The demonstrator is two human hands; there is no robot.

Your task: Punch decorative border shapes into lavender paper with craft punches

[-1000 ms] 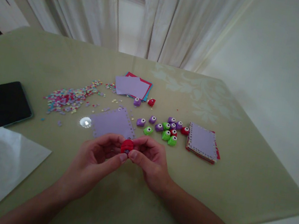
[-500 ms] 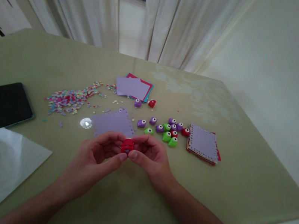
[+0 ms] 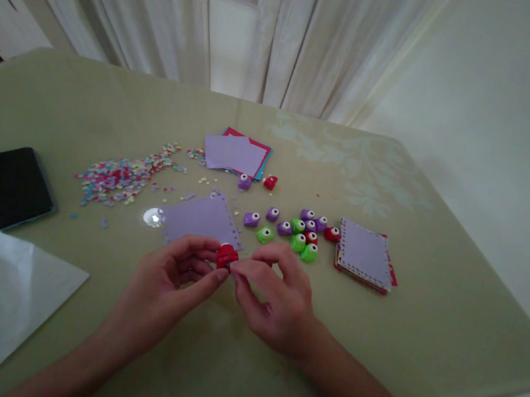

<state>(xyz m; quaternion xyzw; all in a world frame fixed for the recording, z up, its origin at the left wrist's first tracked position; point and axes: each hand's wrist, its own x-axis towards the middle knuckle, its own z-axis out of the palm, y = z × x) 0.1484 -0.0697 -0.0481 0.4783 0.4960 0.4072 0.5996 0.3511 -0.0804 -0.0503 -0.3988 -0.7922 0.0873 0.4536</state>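
Note:
My left hand [image 3: 170, 287] holds a small red craft punch [image 3: 226, 256] between thumb and fingers, above the near edge of a purple paper card [image 3: 201, 219]. The card has small holes along its borders. My right hand [image 3: 280, 295] is closed in a pinch, its fingertips against the punch's right side. Whatever lies between those fingertips is too small to make out. Just beyond my right hand sit several purple, green and red craft punches, among them a green punch [image 3: 265, 235] and a purple punch [image 3: 251, 219].
Paper confetti [image 3: 120, 179] is heaped left of the card. Further back lies a stack of coloured sheets [image 3: 234, 153]. A stack of punched cards [image 3: 365, 255] is at right. On the left are a black tablet [image 3: 9, 188] and a white sheet [image 3: 30, 282] with a cable across it.
My right hand has let go of its thumb-and-finger hold on the red craft punch's edge and now pinches at its right side. The punch has tilted slightly in my left hand.

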